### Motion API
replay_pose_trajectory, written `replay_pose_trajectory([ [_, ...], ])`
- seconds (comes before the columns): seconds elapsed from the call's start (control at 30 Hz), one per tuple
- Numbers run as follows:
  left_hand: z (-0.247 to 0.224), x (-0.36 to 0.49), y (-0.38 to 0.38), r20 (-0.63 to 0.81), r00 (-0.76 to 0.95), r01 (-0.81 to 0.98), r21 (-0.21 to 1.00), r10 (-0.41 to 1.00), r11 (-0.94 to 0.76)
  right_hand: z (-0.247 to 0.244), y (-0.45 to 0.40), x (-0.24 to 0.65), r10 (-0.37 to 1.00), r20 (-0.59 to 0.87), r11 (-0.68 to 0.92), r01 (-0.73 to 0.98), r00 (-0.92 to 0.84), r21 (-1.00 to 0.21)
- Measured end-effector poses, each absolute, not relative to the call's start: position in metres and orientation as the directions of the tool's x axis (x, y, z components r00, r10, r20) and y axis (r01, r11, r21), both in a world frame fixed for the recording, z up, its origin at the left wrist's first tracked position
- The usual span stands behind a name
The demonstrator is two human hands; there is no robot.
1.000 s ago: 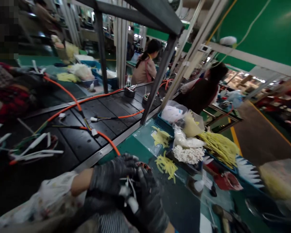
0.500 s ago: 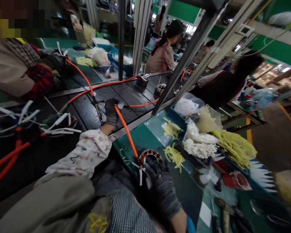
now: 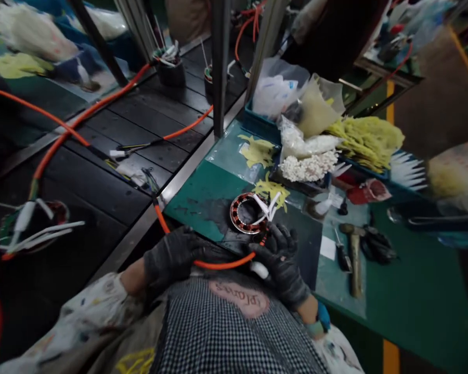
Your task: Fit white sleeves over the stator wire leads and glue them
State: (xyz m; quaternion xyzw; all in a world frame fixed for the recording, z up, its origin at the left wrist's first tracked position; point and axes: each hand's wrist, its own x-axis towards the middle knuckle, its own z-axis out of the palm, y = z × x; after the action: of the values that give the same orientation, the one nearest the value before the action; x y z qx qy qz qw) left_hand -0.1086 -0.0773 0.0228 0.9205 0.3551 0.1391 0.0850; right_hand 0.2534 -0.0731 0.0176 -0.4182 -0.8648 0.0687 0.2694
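Yellow strips (image 3: 275, 191) lie behind the ring (image 3: 237, 214), a hammer (image 3: 356, 262) rightward, both hands (image 3: 173, 257) (image 3: 284, 270) holding orange cable (image 3: 222, 265).

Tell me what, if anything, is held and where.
The right hand seems to hold the orange cable near the ring; the left hand covers it farther along, grip hidden.

A pink patch (image 3: 239, 298) near the top edge of the checked apron (image 3: 234, 343) has a word that looks like "plants", and the blue print on the white bag (image 3: 273, 97) by the green table's (image 3: 421, 306) far left corner is too small to read.
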Motion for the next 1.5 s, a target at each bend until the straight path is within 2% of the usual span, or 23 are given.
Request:
replay_pose_trajectory([
  [0.07,0.018,-0.102,-0.071,0.127,0.74,0.618,0.258,0.661,-0.742,0.006,-0.08,0.249,0.786,0.438,0.587,0.749,-0.437,-0.308],
  [0.17,0.022,-0.087,-0.029,0.226,0.767,0.59,0.118,0.6,-0.799,0.004,-0.075,0.237,0.781,0.491,0.563,0.777,-0.387,-0.281],
  [0.23,0.026,-0.073,0.01,0.233,0.819,0.524,0.067,0.524,-0.849,0.01,-0.066,0.229,0.769,0.504,0.563,0.79,-0.394,-0.242],
  [0.3,0.026,-0.059,0.043,0.186,0.876,0.442,0.055,0.445,-0.895,0.017,-0.054,0.222,0.778,0.463,0.554,0.812,-0.425,-0.185],
  [0.37,0.022,-0.048,0.06,0.12,0.897,0.423,0.046,0.425,-0.905,0.023,-0.039,0.22,0.795,0.371,0.558,0.818,-0.48,-0.137],
  [0.43,0.017,-0.043,0.058,0.083,0.88,0.467,0.023,0.467,-0.884,0.029,-0.018,0.223,0.788,0.28,0.596,0.793,-0.548,-0.126],
  [0.5,0.014,-0.041,0.044,0.114,0.84,0.534,-0.006,0.53,-0.845,0.034,0.008,0.225,0.724,0.186,0.689,0.709,-0.664,-0.149],
  [0.63,0.016,-0.046,0.011,0.208,0.773,0.616,-0.019,0.599,-0.788,0.043,0.063,0.211,0.457,0.005,0.878,0.45,-0.889,-0.164],
  [0.77,0.014,-0.055,-0.004,0.246,0.688,0.692,0.061,0.683,-0.719,0.046,0.086,0.18,0.334,-0.04,0.933,0.336,-0.942,-0.129],
  [0.9,0.009,-0.056,-0.012,0.215,0.629,0.74,0.132,0.748,-0.66,0.036,0.067,0.188,0.385,0.029,0.918,0.38,-0.922,-0.111],
  [1.07,0.014,-0.049,-0.011,0.253,0.65,0.716,0.111,0.716,-0.689,0.001,0.007,0.213,0.561,0.385,0.803,0.594,-0.733,-0.041],
  [1.13,0.017,-0.049,-0.008,0.257,0.662,0.708,0.096,0.704,-0.7,-0.013,-0.02,0.205,0.674,0.492,0.66,0.748,-0.551,-0.067],
  [1.2,0.021,-0.053,-0.004,0.235,0.668,0.707,0.096,0.706,-0.7,-0.024,-0.043,0.189,0.78,0.56,0.444,0.878,-0.28,-0.179],
  [1.23,0.024,-0.056,-0.001,0.222,0.674,0.702,0.103,0.704,-0.705,-0.027,-0.052,0.181,0.801,0.579,0.352,0.902,-0.152,-0.25],
  [1.3,0.034,-0.063,0.008,0.208,0.697,0.673,0.14,0.686,-0.726,-0.031,-0.063,0.169,0.812,0.584,0.268,0.894,-0.009,-0.359],
  [1.4,0.055,-0.064,0.031,0.207,0.74,0.605,0.213,0.641,-0.767,-0.03,-0.067,0.164,0.849,0.525,0.207,0.879,0.057,-0.431],
  [1.5,0.072,-0.05,0.059,0.171,0.739,0.62,0.202,0.651,-0.758,-0.028,-0.061,0.165,0.894,0.439,0.138,0.877,0.089,-0.459],
])
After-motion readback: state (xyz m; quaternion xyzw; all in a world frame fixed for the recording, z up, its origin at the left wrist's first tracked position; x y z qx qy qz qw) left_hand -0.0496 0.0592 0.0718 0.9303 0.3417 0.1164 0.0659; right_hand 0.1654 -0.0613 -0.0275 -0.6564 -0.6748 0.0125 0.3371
